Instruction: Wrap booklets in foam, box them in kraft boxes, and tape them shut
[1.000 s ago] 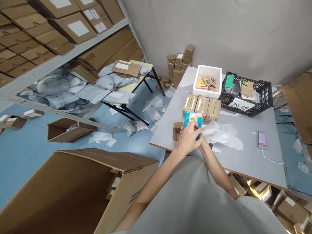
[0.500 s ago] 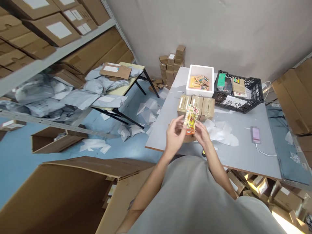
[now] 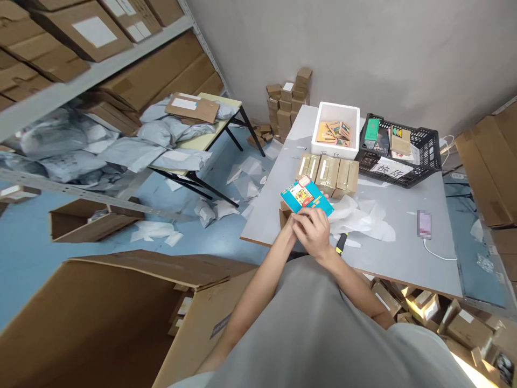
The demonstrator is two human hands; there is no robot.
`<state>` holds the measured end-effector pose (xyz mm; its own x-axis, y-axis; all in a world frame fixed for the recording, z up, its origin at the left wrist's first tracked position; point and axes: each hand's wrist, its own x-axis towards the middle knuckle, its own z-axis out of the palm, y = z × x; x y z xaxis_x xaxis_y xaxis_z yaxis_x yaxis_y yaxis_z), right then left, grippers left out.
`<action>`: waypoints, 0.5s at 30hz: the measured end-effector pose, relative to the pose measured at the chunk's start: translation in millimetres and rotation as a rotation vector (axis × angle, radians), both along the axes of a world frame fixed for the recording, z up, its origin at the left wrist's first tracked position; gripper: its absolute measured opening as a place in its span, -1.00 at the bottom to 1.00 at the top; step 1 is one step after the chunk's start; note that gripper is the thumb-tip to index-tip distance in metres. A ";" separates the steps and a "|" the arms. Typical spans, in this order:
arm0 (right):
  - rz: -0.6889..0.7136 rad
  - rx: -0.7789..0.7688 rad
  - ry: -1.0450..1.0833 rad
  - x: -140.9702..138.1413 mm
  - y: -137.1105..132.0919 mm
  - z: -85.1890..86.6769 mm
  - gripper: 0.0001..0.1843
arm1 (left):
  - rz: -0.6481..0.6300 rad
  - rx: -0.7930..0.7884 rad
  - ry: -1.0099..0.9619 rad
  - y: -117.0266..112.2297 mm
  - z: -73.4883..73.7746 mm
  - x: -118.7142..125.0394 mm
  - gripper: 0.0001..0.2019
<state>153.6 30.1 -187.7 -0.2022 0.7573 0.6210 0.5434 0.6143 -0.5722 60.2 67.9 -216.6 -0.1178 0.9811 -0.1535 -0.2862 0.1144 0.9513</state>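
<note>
A flat blue packet (image 3: 313, 202) with a colourful picture on its face tilts above the table's near edge. My left hand (image 3: 287, 227) grips it from below, its fingers largely hidden. Bent fingers of my right hand (image 3: 315, 231) are closed at the packet's near edge, overlapping the left hand. Under the packet, part of a brown carton (image 3: 285, 216) shows. Just beyond stand several taped cartons (image 3: 329, 173). A black-and-yellow tool (image 3: 341, 243) lies by my right wrist, partly covered.
On the grey table (image 3: 404, 237) are a white foam box (image 3: 337, 153) of small packets, a black crate (image 3: 422, 153), crumpled white paper (image 3: 363, 218) and a phone (image 3: 424, 223) on a cable. A big open carton (image 3: 100, 302) stands at my left; grey parcels (image 3: 137, 156) lie beyond.
The packet has turned from its upright yellow-and-red side to a tilted blue side. My right hand has moved left across to my left hand, uncovering more of the black-and-yellow tool.
</note>
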 end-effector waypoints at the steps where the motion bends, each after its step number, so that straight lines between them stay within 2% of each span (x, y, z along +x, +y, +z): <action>1: -0.009 0.024 -0.025 1.0 0.1 -0.7 -0.78 | -0.004 -0.010 -0.005 0.6 -1.3 0.1 -0.64; 4: -0.040 0.041 0.020 8.3 2.9 1.1 -0.72 | -0.053 -0.049 -0.121 8.4 -5.7 -4.5 -0.57; 7: -0.081 -0.078 0.173 20.9 12.3 -1.2 -0.74 | -0.085 -0.109 -0.260 14.8 -13.3 -17.4 -0.52; 9: -0.131 -0.252 0.282 31.2 21.0 -11.4 -0.71 | -0.059 -0.155 -0.248 12.5 -20.5 -29.0 -0.46; 12: -0.181 -0.614 0.479 46.3 26.9 -40.3 -0.55 | -0.048 -0.258 -0.136 -3.9 -33.5 -45.4 -0.33; 15: -0.093 -0.993 0.665 56.8 11.0 -74.7 -0.44 | -0.140 -0.384 -0.029 -33.5 -47.8 -58.5 -0.37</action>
<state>210.5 41.1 -262.4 0.0178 0.9597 -0.2806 -0.0194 -0.2803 -0.9597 1.6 34.5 -264.4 0.0230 0.8581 -0.5130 -0.2685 0.4996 0.8236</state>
